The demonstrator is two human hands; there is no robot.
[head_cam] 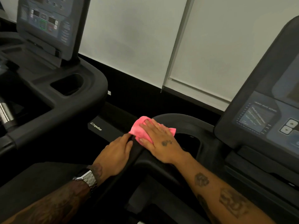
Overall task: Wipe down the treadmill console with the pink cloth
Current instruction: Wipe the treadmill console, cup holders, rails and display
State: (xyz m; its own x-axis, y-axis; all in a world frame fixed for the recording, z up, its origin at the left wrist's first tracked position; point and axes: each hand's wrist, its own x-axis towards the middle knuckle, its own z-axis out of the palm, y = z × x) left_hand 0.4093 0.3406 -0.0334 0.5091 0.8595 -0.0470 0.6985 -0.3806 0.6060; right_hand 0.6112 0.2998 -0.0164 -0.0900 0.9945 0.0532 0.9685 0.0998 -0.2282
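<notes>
Flat right hand (159, 139) on crumpled pink cloth (140, 129)

Pink cloth (140, 129), black treadmill console (186, 122).

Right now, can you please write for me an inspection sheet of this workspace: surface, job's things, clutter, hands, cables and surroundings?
Surface: black treadmill console tray, curved rim, cup recess behind the cloth.
Job's things: pink cloth, crumpled, lying on the tray's left corner.
Clutter: nothing seen.
Hands: right hand flat, pressing on the cloth; left hand resting on the tray's outer edge, fingers near the cloth; metal wristwatch on the left wrist.
Cables: nothing seen.
Surroundings: control panel at right; second treadmill console at left; white blinds behind.
</notes>
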